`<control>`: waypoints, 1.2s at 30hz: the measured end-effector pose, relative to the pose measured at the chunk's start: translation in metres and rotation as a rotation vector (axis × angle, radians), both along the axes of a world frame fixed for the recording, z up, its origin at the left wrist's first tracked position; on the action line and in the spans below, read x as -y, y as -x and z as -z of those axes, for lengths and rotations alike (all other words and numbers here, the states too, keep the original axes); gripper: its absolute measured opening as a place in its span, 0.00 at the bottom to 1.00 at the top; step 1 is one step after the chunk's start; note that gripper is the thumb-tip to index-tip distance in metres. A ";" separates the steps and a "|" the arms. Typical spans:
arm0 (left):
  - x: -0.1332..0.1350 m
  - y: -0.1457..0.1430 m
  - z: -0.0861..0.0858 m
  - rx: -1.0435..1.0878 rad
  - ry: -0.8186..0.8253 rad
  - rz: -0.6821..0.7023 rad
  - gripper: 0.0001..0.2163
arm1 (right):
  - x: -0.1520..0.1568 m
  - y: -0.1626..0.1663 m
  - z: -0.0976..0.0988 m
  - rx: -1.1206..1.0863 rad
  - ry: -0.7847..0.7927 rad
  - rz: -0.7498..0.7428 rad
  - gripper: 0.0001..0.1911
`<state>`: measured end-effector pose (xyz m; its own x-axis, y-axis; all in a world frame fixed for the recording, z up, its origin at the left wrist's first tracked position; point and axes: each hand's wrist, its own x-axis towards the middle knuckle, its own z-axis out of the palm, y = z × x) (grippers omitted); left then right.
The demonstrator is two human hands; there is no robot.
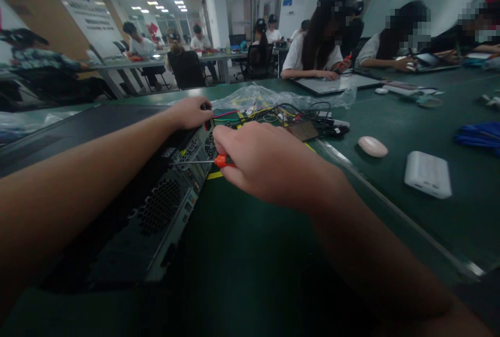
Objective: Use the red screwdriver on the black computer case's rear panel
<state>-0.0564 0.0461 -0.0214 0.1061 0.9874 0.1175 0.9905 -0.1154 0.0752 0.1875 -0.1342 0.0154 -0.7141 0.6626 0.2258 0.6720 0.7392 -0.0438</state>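
While the right hand (pixel 269 162), mid-frame, has its grip closed round an orange-handled screwdriver (pixel 221 161), the thin shaft (pixel 197 162) points left to the back panel (pixel 183 181) of a black computer case (pixel 140 238), which lies on the green tabletop (pixel 230 253) across the left of the frame. The left hand (pixel 190 113), above centre, is at the panel's far upper corner, fingers bent; how far open that grip is, or how firmly it holds, I cannot tell. Whether the tip sits in a screw is too small to make out. If it does not, or meets one at a slant, it could slip and scrape the metal; a light hold by the left hand could let the case slide when pushed. The loose cables (pixel 308 118) beyond the right hand might snag a finger. The case looks dark and matt, its panel dull metal with a honeycomb vent (pixel 160 204) towards the near end, slots and ports, and a smaller round fan grille (pixel 210 144) near the far end.
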 end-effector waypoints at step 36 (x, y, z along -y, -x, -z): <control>-0.007 0.004 0.006 0.055 -0.050 -0.002 0.29 | 0.004 0.002 -0.004 0.041 -0.015 0.010 0.20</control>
<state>-0.0602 0.0531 -0.0278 0.0962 0.9804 0.1720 0.9852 -0.1184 0.1240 0.1859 -0.1386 0.0192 -0.7164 0.6665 0.2062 0.6804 0.7329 -0.0048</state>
